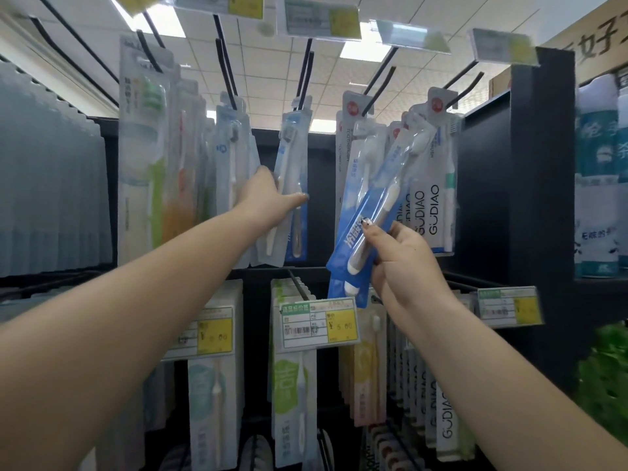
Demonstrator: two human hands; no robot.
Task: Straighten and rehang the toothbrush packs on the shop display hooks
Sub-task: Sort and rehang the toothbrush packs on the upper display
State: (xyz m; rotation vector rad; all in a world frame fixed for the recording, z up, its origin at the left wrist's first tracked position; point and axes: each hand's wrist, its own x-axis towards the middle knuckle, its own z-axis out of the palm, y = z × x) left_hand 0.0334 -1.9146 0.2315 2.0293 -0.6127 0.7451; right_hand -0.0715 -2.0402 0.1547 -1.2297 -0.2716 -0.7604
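Note:
My right hand [396,260] grips the lower end of a blue toothbrush pack [370,205], which is tilted with its top leaning right toward the white GUDIAO packs [430,205]. My left hand [268,198] reaches up to the hanging blue-and-white toothbrush packs [292,178] on the middle hook [306,76]; its thumb lies across the front of them and the fingers are hidden behind. More packs hang on black hooks to the left [149,171] and right.
Price tags [317,18] sit at the hook ends overhead. A lower row of packs [292,379] hangs behind yellow price labels [319,322]. A dark shelf upright [530,198] stands at right, with spray cans [598,185] beyond it.

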